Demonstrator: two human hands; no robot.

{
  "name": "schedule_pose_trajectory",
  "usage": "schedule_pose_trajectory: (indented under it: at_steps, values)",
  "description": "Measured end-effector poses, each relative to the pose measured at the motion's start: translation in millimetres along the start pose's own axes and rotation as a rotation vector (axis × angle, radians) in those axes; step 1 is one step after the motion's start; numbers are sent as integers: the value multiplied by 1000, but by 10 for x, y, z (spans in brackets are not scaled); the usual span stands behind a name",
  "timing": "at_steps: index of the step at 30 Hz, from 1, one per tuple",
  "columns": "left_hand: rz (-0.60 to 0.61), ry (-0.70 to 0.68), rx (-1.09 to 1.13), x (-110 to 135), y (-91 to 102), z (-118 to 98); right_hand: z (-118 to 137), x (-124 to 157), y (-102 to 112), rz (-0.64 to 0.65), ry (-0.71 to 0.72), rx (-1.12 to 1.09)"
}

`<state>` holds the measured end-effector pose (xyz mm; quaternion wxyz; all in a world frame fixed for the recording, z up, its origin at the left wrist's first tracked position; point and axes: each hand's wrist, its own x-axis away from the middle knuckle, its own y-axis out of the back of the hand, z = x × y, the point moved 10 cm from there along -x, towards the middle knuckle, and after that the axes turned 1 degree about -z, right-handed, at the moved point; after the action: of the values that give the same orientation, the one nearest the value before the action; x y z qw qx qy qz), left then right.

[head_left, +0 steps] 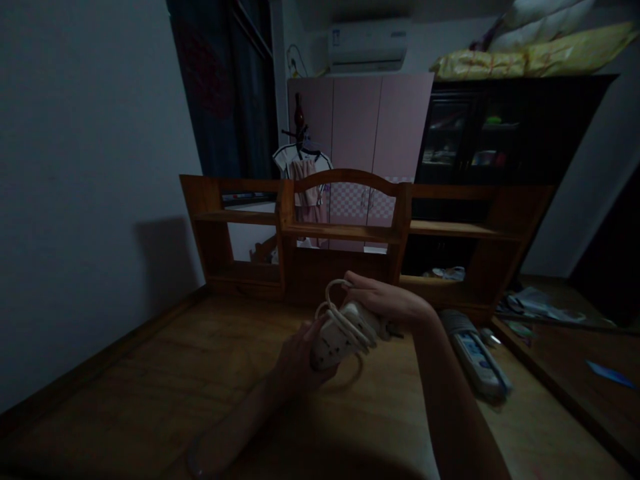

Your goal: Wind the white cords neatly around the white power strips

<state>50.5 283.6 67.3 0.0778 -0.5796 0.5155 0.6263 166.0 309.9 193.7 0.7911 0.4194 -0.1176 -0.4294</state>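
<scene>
A white power strip (331, 341) is held above the wooden surface, its socket holes facing me. My left hand (299, 353) is closed around its lower left end. The strip's white cord (350, 325) is looped around its middle, and one loop stands up at the top. My right hand (383, 301) reaches over the upper right end, with its fingers bent against the cord and strip. A dark-pronged plug (394, 331) pokes out below the right palm. The right fingertips are partly hidden behind the cord loop.
To the right, a second, packaged power strip (477, 363) lies on the wooden surface (200, 380). At the back stands a wooden shelf unit (345, 232). A white wall (90, 200) bounds the left side. Papers (540, 305) lie beyond the right edge.
</scene>
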Motion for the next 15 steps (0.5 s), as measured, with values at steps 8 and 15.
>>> schedule_pose_trajectory:
  at_steps: [8, 15]
  values:
    - [76, -65, -56, -8, -36, -90, -80, 0, -57, 45, -38, -169]
    - [144, -227, -5, -33, -71, -291, -284, -101, -283, 144, -146, -292]
